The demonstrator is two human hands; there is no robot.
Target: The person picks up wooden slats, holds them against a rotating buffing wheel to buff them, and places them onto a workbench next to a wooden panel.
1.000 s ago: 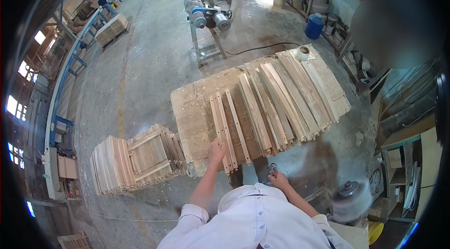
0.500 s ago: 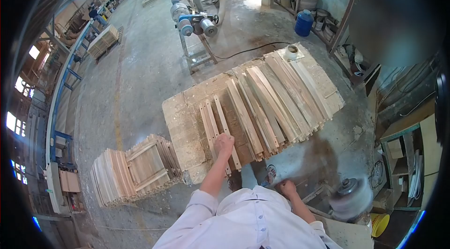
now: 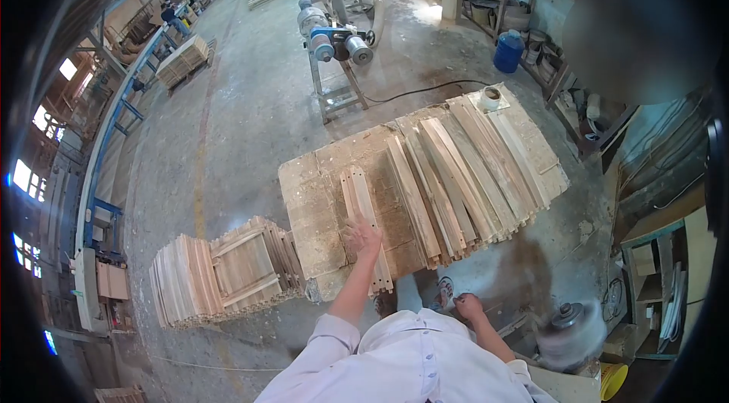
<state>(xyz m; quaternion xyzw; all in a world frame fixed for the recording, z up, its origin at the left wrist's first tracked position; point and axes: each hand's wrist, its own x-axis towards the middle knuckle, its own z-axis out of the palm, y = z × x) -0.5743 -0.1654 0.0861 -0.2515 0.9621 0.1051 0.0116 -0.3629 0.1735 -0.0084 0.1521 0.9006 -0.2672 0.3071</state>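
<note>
My left hand [image 3: 364,238] is over a small group of narrow wooden strips [image 3: 360,194] with holes near their ends. Its fingers look spread and are smeared by motion. The strips lie side by side on a worn, dusty tabletop [image 3: 315,175]. To their right, a broad row of longer wooden slats [image 3: 463,175] covers much of the same top. Low beside my body, my right hand [image 3: 468,305] has curled fingers, and no object shows in it.
Stacked wooden frames and slats [image 3: 228,270] stand left of the table. A roll of tape [image 3: 491,94] sits at the far corner. A blurred spinning machine [image 3: 569,331] is near my right side. Beyond the table stand a sanding machine [image 3: 334,46] and a blue jug [image 3: 509,51].
The strips under my left hand were spaced apart and now lie close together. My left hand has loosened from its closed grip. The whole view has shifted slightly.
</note>
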